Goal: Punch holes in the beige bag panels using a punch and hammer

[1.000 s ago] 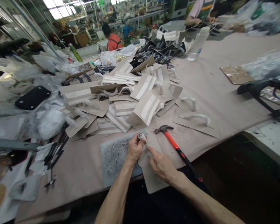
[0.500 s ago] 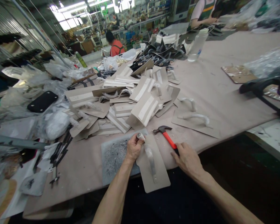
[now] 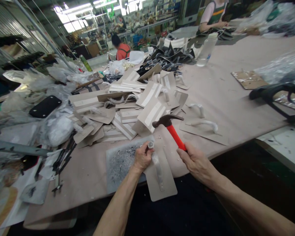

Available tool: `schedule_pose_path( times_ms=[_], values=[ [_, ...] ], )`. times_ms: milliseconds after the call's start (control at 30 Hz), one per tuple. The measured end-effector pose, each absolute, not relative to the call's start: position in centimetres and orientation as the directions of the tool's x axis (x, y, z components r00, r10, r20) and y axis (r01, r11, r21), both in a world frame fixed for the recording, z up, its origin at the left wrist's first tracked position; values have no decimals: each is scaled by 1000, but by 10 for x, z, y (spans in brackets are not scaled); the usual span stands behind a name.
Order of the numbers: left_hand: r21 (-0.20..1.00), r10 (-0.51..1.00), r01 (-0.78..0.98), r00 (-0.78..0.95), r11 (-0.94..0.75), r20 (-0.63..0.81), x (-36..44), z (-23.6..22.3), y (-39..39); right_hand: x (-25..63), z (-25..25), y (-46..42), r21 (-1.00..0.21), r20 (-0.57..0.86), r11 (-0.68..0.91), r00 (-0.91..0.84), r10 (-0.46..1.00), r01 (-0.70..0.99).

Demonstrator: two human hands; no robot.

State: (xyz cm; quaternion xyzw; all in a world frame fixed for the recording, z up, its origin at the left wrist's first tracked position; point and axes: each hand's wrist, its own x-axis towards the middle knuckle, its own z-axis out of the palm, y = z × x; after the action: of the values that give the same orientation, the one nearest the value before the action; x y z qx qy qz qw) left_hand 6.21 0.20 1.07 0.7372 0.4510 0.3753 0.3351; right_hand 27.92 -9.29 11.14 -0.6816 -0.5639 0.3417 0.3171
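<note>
Cluttered table (image 3: 221,95), diagonal hammer (image 3: 172,131), blunt face (image 3: 154,124) leftward

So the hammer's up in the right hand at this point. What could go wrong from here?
If the hammer came down off-centre on the white cylinder, it could hit the left hand, which grips the cylinder close below its round top.

The near end of the beige panel juts past the edge of the table, so a knock might tip or shift it.

If the right hand loosened its grip, the hammer might slip.
</note>
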Motion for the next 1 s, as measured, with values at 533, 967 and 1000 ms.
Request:
schedule_pose_path(
  times_ms=[533,967,1000],
  values=[
    [873,930,365,296,-322,219,61,8,3,277,168,-85,-479,549,199,116,828,855],
    [910,940,301,271,-285,205,64,14,2,312,55,-90,-299,-251,-76,-1,968,951],
    [919,944,285,263,-273,198,65,15,2,308,49,-90,-278,-205,-70,12,979,958]
  ],
)
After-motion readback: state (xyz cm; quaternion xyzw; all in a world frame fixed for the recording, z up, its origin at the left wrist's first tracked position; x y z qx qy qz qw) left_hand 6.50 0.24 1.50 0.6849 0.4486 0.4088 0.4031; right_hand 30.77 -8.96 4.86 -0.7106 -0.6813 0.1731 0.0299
